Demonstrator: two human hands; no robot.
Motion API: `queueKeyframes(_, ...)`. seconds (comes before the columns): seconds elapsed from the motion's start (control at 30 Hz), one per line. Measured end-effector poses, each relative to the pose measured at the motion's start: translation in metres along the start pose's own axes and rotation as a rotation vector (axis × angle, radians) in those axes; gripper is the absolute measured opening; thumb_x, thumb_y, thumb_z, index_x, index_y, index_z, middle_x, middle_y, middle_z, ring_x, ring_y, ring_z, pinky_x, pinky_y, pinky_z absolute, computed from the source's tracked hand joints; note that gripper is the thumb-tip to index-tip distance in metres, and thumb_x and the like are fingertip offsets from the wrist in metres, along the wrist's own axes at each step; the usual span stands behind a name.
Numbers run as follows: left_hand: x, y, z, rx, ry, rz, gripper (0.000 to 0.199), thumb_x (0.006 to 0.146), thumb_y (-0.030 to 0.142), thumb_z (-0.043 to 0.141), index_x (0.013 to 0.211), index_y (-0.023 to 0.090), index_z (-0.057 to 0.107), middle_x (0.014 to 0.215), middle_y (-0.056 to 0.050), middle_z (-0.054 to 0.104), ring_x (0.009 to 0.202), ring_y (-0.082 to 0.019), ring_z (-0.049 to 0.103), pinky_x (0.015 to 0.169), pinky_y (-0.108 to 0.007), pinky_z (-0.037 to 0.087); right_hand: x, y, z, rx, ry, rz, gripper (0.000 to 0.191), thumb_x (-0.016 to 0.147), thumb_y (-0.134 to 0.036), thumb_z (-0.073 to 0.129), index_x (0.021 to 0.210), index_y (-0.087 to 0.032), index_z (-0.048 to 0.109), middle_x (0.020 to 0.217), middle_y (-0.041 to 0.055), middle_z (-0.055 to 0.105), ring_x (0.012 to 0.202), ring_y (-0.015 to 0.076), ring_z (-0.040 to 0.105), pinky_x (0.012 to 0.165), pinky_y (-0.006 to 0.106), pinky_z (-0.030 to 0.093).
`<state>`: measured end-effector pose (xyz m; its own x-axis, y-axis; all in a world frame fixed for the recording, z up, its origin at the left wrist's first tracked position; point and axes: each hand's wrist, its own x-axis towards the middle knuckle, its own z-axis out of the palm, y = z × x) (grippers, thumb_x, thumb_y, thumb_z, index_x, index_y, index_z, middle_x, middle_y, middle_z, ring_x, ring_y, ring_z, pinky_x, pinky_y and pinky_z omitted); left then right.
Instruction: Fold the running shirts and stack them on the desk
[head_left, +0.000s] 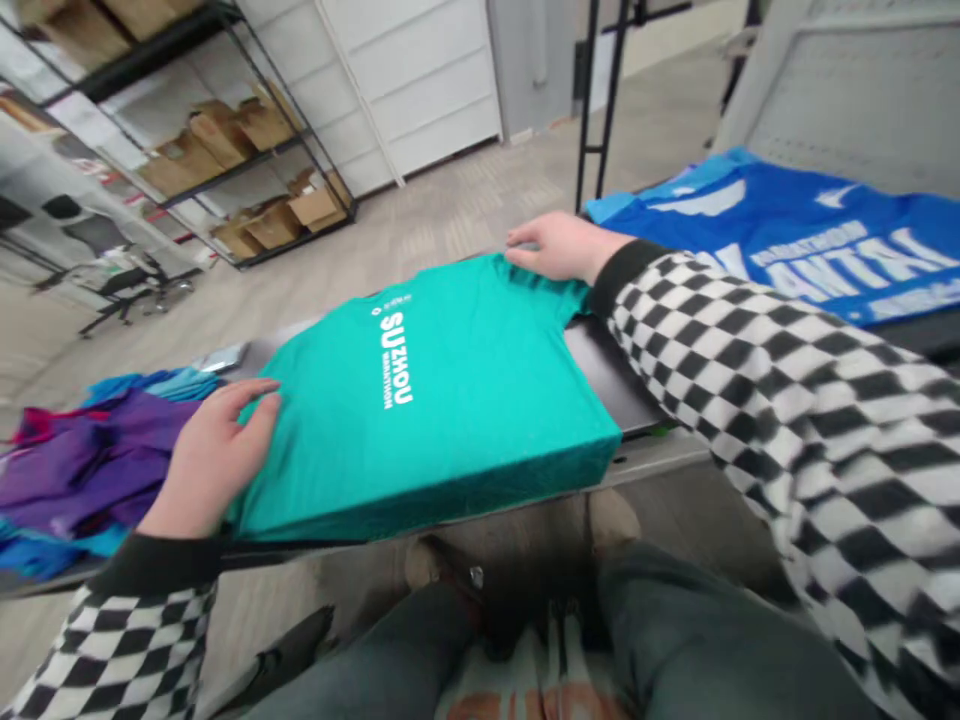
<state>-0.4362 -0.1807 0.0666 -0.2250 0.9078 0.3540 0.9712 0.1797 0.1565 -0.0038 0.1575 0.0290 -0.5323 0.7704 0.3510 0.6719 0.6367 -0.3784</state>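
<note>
A teal T-shirt (465, 370) with white "SUZHOU MARATHON" lettering is spread over the table in front of me, its lower edge hanging over the near side. My left hand (225, 445) rests at the shirt's left edge, thumb and fingers apart. Over by the far right sleeve, my right hand (559, 247) touches the fabric near the shoulder, fingers stretched out with a gap above the thumb. The undersides of both hands are hidden. Some light creases run across the shirt.
Crumpled purple garments (124, 455) and blue ones lie to the left. Blue printed shirts (810, 240) are laid out on the right, near a grey panel (862, 100). Behind stand a rack with brown paper bags (217, 135) and an office chair (112, 260). Dark table surface (611, 375) shows beside the shirt.
</note>
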Motion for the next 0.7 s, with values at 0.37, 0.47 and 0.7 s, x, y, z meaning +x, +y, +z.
queueKeyframes(0.37,-0.063,-0.096,0.02,-0.082,0.104,-0.221,0.043,0.105,0.039,0.05,0.13,0.015,0.077,0.142,-0.016,0.076,0.138,-0.031,0.067,0.128,-0.046,0.048,-0.016,0.003,-0.008,0.008,-0.02,0.14,0.053,0.093,-0.075,0.05,0.131,-0.054,0.081,0.147,0.0171,0.075,0.149,0.0411,0.064,0.125,0.055,0.043)
queueKeyframes(0.47,-0.047,-0.1,0.022,-0.072,0.075,-0.251,0.046,0.109,0.036,0.047,0.137,0.014,0.076,0.147,-0.016,0.074,0.139,-0.031,0.065,0.127,-0.045,0.047,-0.033,-0.008,-0.017,-0.019,0.009,0.131,0.05,0.089,-0.074,0.049,0.125,-0.06,0.081,0.143,0.0179,0.076,0.144,0.0404,0.067,0.118,0.056,0.049)
queueKeyframes(0.7,-0.004,-0.11,0.029,0.012,0.067,-0.355,0.046,0.108,0.032,0.049,0.138,0.02,0.082,0.15,-0.017,0.073,0.132,-0.039,0.066,0.116,-0.052,0.053,-0.086,-0.009,-0.02,-0.039,0.015,0.136,0.038,0.078,-0.059,0.061,0.098,-0.04,0.086,0.124,0.0131,0.086,0.129,0.0429,0.077,0.116,0.06,0.058)
